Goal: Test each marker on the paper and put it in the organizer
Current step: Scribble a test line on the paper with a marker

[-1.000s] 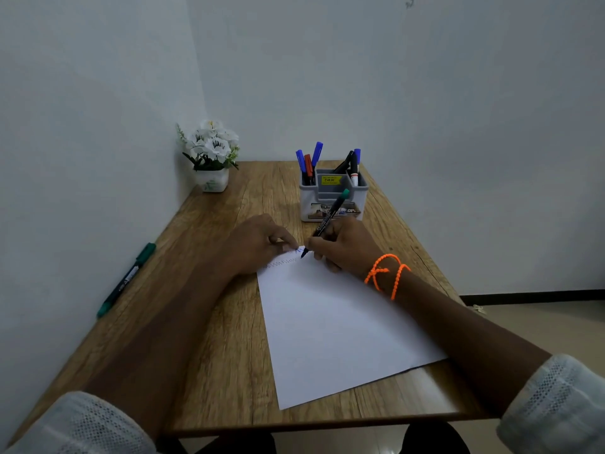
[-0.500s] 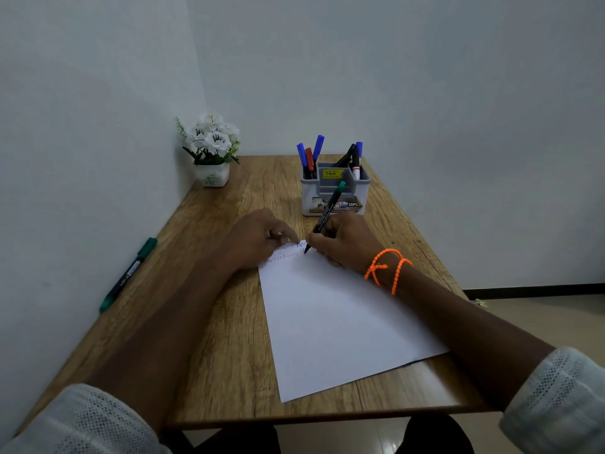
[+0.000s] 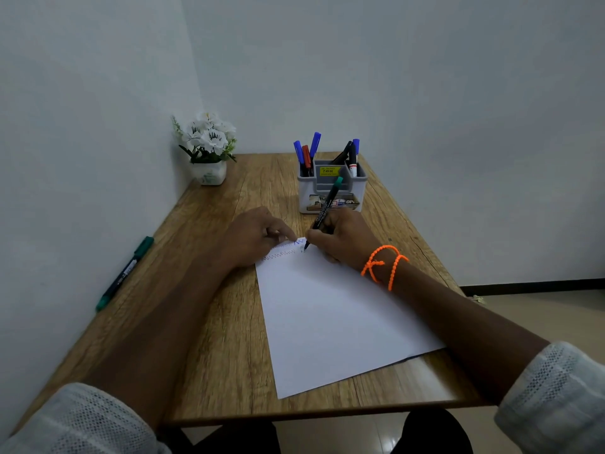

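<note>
Your right hand (image 3: 343, 239) is gripping a green-capped marker (image 3: 324, 213), fingers curled round its black barrel, with the tip touching the far end of the white paper (image 3: 334, 316). The marker is leaning away from you, its green end pointing toward the organizer (image 3: 331, 191). Your left hand (image 3: 258, 235) is pressing down on the far left corner of the paper, fingers bent, with the fingertips (image 3: 289, 235) lying just beside the marker tip. It is holding nothing that can be seen.

Zigzag scribbles (image 3: 280, 254) are running along the far edge of the sheet, right by your left hand, and a short blue one is sitting next to the marker tip. The paper is lying at a slight angle on the wooden surface (image 3: 209, 322), with its near right corner reaching toward the surface's edge.

The grey organizer is standing just beyond your hands. Blue and red markers (image 3: 307, 152) are standing in its left compartment, and black and blue ones (image 3: 352, 155) are leaning in its right compartment. A yellow sticker (image 3: 329, 171) is showing on its inner wall.

A second green marker (image 3: 126, 271) is lying well apart from the paper, along the left edge of the surface against the wall. A small pot of white flowers (image 3: 208, 147) is sitting in the far left corner. An orange beaded cord (image 3: 383, 267) is looping round your right wrist.
</note>
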